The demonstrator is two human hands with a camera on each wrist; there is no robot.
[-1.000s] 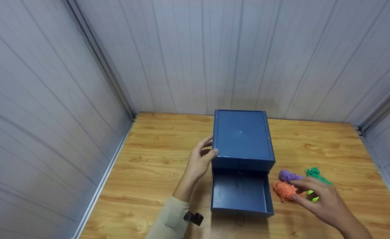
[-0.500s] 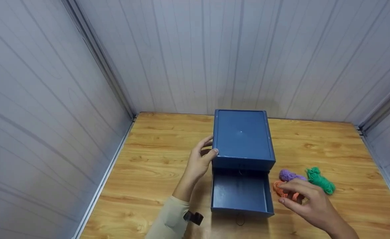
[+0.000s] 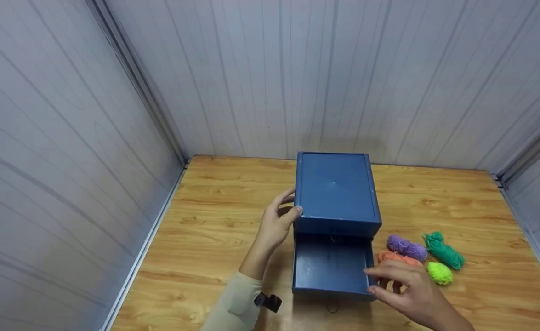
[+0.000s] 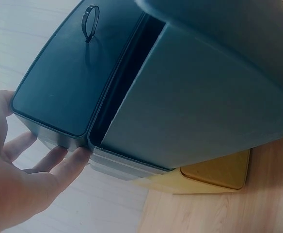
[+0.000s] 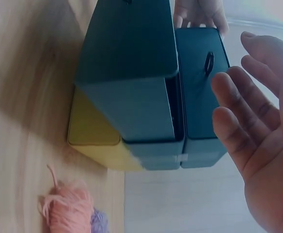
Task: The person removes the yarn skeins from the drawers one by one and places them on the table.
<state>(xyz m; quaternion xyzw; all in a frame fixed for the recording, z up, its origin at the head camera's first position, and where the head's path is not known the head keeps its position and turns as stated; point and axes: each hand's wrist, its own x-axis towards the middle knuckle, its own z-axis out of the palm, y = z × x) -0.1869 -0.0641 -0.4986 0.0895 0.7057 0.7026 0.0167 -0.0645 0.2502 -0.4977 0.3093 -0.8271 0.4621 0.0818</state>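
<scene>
A blue drawer cabinet (image 3: 336, 184) stands on the table, its middle drawer (image 3: 329, 269) pulled out with the bare floor showing. My left hand (image 3: 274, 225) grips the cabinet's upper left side, thumb over the top front corner and fingers along the side. Over the drawer's right front corner hovers my right hand (image 3: 412, 289), fingers loosely bent with nothing between them. Just beyond it lies a coral yarn skein (image 3: 398, 259), partly covered by that hand in the head view. The top drawer (image 4: 59, 73) is shut and has a dark loop handle (image 4: 89, 24).
Right of the cabinet, a purple yarn skein (image 3: 406, 247), a green yarn skein (image 3: 444, 250) and a neon yellow yarn ball (image 3: 440, 273) lie on the wooden table (image 3: 214, 220). A yellow bottom drawer (image 5: 93, 121) sits under the open one. Pale panel walls (image 3: 251, 82) enclose the table.
My right hand has moved left from above the yarn to the drawer's right front corner, uncovering the neon yellow ball and more of the purple skein. The left hand stays on the cabinet.
</scene>
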